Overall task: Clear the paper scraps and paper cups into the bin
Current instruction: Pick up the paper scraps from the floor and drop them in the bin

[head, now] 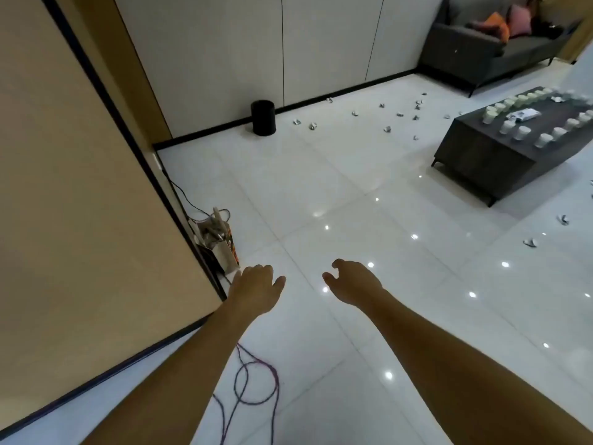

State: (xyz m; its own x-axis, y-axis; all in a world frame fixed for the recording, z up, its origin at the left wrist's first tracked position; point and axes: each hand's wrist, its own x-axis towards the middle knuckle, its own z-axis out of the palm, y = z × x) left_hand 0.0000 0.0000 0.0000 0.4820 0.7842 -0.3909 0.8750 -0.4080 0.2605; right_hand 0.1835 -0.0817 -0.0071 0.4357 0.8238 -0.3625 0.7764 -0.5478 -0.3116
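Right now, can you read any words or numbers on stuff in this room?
No words can be read.
Box by the wall: orange print, too blurred to read.
Packet on the table: dark marks, too small to read.
Cups, scraps and bin: no text to be seen.

My grips: two, left grip [256, 289] and right grip [353, 284]. Far ahead of them: one bin [263, 118]. Ahead-right: roughly fifteen paper cups [521, 132] on one surface [481, 155]; exact count blurred. About fifteen paper scraps [313, 126] on floor [321, 187].
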